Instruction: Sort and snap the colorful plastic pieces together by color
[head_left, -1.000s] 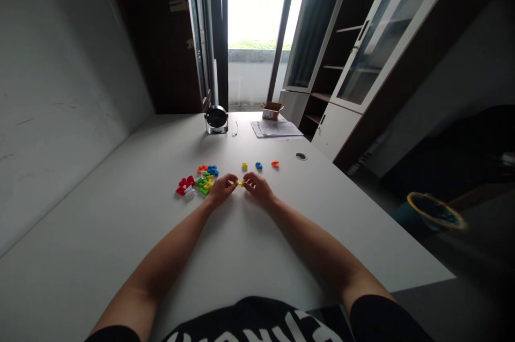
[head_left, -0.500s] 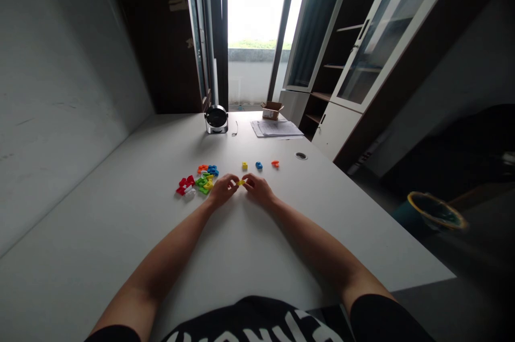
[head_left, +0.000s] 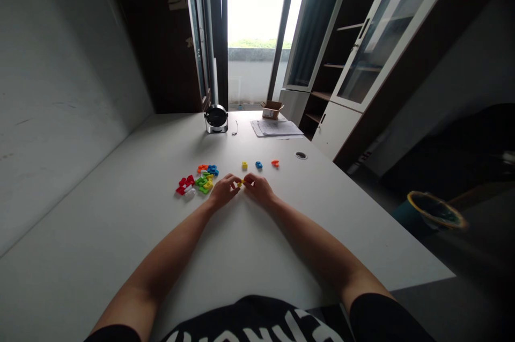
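Left hand [head_left: 223,191] and right hand [head_left: 258,189] pinch together, nearly touching;

Daylight is admitted through a tall window [head_left: 255,9] at the far end. A glass-fronted wooden cabinet [head_left: 386,36] is set on the right, a pale wall [head_left: 60,89] runs along the left, and a waste bin [head_left: 430,213] is placed on the dark floor [head_left: 450,299].

Yellow plastic piece [head_left: 240,184], glossy; colored plastic pieces [head_left: 203,181] at left, also glossy. Tabletop [head_left: 120,234] smooth, matt white. Far: metal fan housing [head_left: 216,119], brown cardboard box [head_left: 272,110], matt paper sheets [head_left: 276,128].
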The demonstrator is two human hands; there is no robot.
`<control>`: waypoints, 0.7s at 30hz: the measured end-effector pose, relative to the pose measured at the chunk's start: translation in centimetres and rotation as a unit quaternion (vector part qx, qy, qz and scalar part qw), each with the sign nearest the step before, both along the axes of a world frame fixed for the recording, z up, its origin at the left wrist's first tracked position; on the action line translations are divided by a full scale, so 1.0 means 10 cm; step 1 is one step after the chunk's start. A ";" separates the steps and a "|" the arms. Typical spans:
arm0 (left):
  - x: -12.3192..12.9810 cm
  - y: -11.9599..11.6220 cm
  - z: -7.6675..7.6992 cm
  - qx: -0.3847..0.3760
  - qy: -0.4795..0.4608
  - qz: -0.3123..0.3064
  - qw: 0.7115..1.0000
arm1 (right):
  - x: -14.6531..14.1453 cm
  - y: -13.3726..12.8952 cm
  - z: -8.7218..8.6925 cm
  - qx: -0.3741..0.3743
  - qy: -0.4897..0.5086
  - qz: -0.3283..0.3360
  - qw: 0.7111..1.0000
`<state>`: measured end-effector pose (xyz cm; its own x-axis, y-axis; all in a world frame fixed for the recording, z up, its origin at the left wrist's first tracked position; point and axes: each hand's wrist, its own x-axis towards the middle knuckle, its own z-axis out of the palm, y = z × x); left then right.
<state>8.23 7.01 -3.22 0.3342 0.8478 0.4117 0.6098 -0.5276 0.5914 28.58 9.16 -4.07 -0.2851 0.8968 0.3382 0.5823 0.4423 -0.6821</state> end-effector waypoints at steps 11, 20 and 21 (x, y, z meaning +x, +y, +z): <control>-0.01 0.02 -0.03 -0.005 0.012 -0.001 1.000 | 0.13 0.14 -0.03 0.021 -0.084 -0.118 0.989; -0.02 -0.01 0.00 -0.020 0.010 -0.008 1.000 | 0.18 0.13 0.02 0.081 -0.115 -0.132 0.981; -0.02 -0.01 0.00 -0.021 0.011 -0.008 1.000 | 0.16 0.10 0.03 0.087 -0.123 -0.120 0.981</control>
